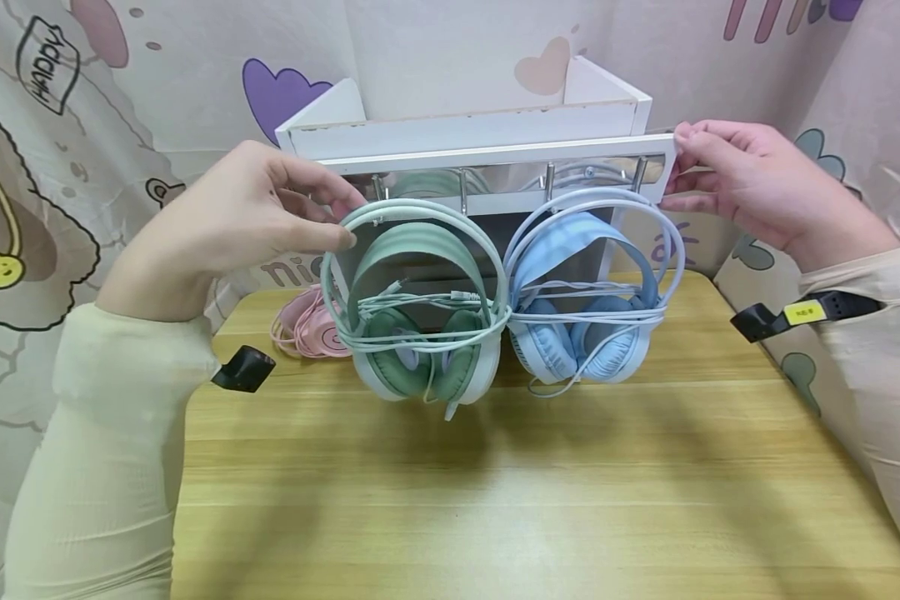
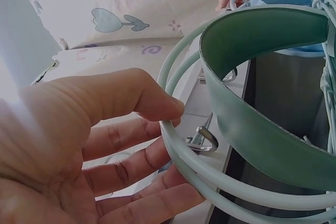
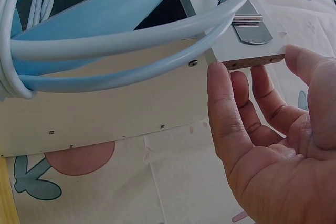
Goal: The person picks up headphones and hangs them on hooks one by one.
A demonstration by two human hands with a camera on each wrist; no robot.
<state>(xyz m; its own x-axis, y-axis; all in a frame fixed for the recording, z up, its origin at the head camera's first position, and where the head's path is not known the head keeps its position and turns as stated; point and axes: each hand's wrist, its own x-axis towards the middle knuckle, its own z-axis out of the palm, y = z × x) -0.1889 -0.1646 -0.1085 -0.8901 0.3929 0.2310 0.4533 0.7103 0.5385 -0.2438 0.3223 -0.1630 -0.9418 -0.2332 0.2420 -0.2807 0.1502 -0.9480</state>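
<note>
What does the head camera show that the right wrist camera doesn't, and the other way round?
Only the head view: the pink headphones, green headphones and left hand.
Only the right wrist view: the bare brown end of the white rail and the screw in the pale panel beside it.
Both: the blue headphones, the right hand pinching the rail, and the patterned cloth.

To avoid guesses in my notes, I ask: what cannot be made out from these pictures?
Pink headphones, head view: right part hidden behind green headphones.
Green headphones, left wrist view: cut off by the right edge.
Blue headphones, right wrist view: cut off by the left edge.
Yellow label, head view: print too small.
</note>
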